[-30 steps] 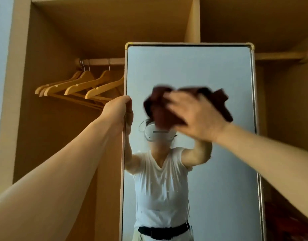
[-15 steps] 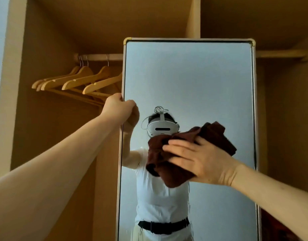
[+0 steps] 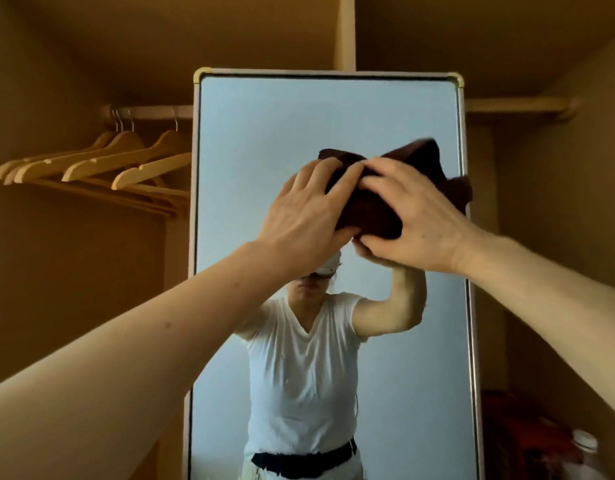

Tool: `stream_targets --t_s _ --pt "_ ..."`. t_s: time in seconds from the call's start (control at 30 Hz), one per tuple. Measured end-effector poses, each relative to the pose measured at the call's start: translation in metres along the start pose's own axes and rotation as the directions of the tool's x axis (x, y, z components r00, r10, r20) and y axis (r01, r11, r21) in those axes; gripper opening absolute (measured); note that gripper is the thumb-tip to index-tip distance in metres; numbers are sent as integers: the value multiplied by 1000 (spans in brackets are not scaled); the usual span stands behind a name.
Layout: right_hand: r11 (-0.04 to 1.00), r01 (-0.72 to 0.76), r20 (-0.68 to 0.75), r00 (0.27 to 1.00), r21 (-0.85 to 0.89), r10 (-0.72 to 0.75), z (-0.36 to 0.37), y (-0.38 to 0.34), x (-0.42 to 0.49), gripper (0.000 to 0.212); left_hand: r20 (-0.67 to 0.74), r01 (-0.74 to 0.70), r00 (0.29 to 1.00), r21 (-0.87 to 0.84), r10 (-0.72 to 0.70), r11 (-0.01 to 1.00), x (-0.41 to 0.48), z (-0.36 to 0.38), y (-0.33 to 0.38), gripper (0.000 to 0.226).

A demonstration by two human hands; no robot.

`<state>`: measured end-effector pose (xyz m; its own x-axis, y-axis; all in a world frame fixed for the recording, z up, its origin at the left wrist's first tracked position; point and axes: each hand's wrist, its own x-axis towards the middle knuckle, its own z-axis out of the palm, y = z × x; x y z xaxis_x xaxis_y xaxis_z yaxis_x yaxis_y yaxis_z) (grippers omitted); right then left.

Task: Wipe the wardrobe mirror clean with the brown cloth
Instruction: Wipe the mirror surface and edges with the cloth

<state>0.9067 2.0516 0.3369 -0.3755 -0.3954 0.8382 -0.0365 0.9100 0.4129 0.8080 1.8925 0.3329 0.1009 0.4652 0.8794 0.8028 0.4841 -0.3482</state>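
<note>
The person wears a white T-shirt (image 3: 299,368), black belt (image 3: 304,463), white headset (image 3: 328,267).

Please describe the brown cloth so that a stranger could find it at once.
Look at the tall mirror in the middle of the wardrobe. Before its upper half, the left hand and right hand hold a bunched cloth. It alone is dark brown.

Mirror (image 3: 264,116): stood upright at the middle of the wardrobe (image 3: 74,271). Hangers (image 3: 101,164): hung on the rail (image 3: 150,112), left of the mirror. Cloth (image 3: 368,209): held before the mirror's upper half, left hand (image 3: 306,216) on its left, right hand (image 3: 417,220) on its right.
</note>
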Motion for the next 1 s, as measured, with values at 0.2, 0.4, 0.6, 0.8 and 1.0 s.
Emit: stream_targets --t_s 0.2,0.4,0.6,0.8,1.0 --pt "997 14 25 1000 -80 -12 18 -14 -63 60 -97 -91 991 -3 91 996 -47 29 23 62" --pt "959 270 195 949 -92 -248 21 -11 -98 56 -74 -267 957 154 280 951 -89 44 26 59" --pt "963 57 83 996 -264 -36 -18 36 -16 65 -136 -90 983 227 123 970 16 13 11 68" --pt "969 5 12 1000 -249 -2 -5 24 -37 62 -161 -87 980 176 115 981 -4 27 20 67" --pt "970 114 48 993 -216 -106 46 -28 -163 57 -51 -284 956 84 288 955 -123 66 56 67"
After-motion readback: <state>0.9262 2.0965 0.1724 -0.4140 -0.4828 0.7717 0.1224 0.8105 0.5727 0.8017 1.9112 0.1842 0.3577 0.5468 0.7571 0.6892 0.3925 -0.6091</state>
